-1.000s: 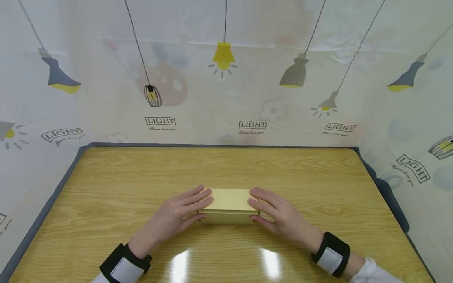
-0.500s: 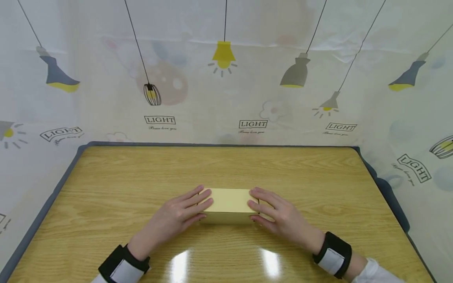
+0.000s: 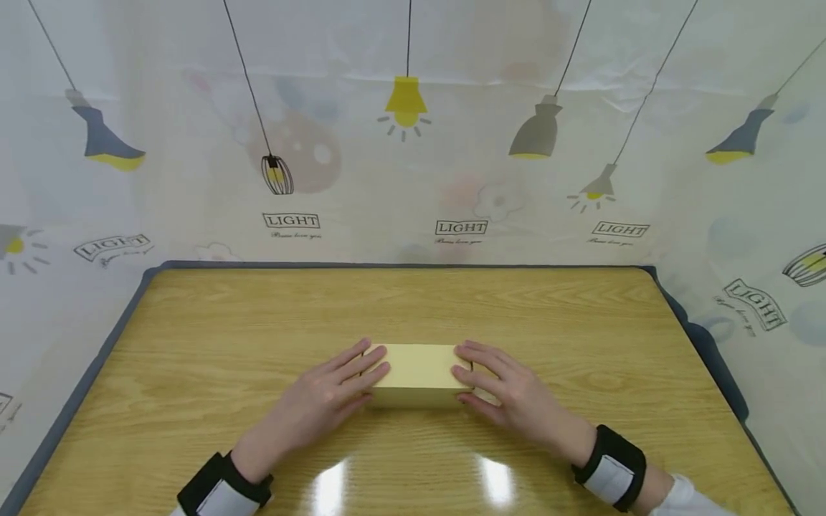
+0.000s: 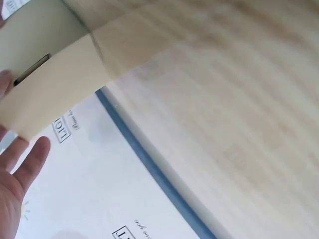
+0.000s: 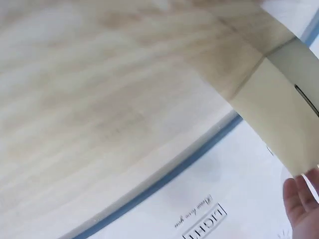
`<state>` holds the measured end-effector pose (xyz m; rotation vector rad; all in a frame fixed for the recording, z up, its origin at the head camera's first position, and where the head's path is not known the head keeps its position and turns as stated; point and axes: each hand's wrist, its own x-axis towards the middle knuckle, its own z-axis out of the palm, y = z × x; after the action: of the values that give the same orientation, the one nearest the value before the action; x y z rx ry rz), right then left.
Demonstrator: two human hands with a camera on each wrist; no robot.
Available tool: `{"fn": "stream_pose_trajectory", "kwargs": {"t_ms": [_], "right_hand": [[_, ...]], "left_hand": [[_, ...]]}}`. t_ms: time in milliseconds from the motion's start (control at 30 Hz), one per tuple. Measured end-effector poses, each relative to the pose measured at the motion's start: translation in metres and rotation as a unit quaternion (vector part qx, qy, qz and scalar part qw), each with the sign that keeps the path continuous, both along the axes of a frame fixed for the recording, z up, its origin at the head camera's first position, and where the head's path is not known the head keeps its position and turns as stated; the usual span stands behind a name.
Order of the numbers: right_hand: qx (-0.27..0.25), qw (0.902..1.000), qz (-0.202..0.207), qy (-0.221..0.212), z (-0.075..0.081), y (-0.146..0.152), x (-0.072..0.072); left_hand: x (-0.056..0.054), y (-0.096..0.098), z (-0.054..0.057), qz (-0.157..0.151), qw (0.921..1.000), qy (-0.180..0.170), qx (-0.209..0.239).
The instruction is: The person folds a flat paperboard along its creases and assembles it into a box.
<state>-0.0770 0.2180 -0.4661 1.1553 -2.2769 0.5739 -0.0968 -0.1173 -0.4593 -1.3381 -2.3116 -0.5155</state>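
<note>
A pale yellow box [image 3: 421, 366] with its lid down lies on the table, long side toward me. My left hand [image 3: 319, 396] is at its left end, straight fingers spread over the top and thumb low by the front corner. At the opposite end my right hand [image 3: 519, 396] rests likewise, fingertips on the lid's edge and thumb by the front face. The left wrist view shows the box [image 4: 62, 82] with a dark slit near its end, and a fingertip of my left hand [image 4: 12, 186] apart from it. In the right wrist view, fingertips meet the box's [image 5: 276, 107] lower corner.
The wood-grain table [image 3: 413, 308] has a dark blue-grey edging [image 3: 400, 265]. Behind and at both sides hangs a pale curtain [image 3: 361, 143] printed with lamps. Black bands wrap both wrists, such as the right wristband [image 3: 611, 467].
The lid's front edge has come down flush with the front face, and the gap seen there one second ago is gone. My left thumb has shifted slightly down; the right hand stays put.
</note>
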Motion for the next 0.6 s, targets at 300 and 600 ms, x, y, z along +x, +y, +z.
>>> {"fn": "stream_pose_trajectory", "kwargs": {"t_ms": [300, 600], "right_hand": [[0.074, 0.9665, -0.061, -0.238, 0.035, -0.006, -0.004], [0.078, 0.9179, -0.077, -0.381, 0.053, -0.016, -0.016]], "left_hand": [[-0.002, 0.006, 0.028, 0.057, 0.9688, -0.240, -0.029], [-0.018, 0.015, 0.037, 0.085, 0.9167, -0.390, -0.015]]}}
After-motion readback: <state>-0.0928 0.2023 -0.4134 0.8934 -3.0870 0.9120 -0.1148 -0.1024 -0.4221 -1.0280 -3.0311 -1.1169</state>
